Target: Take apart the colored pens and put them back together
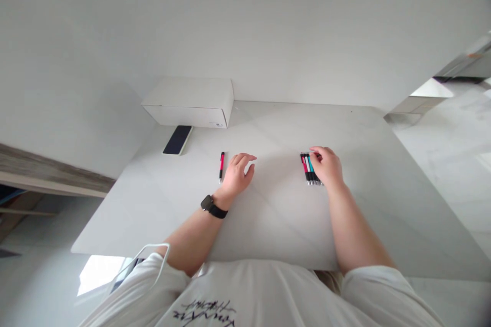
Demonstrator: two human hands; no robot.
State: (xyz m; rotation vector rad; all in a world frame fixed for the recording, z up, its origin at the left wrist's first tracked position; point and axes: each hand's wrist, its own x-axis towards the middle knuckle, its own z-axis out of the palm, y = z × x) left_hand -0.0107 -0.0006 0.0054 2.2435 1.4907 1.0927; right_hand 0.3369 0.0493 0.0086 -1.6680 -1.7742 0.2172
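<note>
My left hand (238,173) rests above the table with its thumb and fingers apart and nothing between them. Just left of it lies a single red pen (221,166) with black ends, not touched by the hand. On the right, a row of several pens (308,169) lies side by side, with red, white and teal barrels and black grips. My right hand (328,166) is at the right end of this row, thumb and fingers closed around the upper part of a pen. Its palm hides part of the row.
A white box (187,107) stands against the wall at the back left of the white marbled table (276,225). In front of the box lies a phone (178,140) with a dark screen. A white cable (153,245) loops by my left sleeve.
</note>
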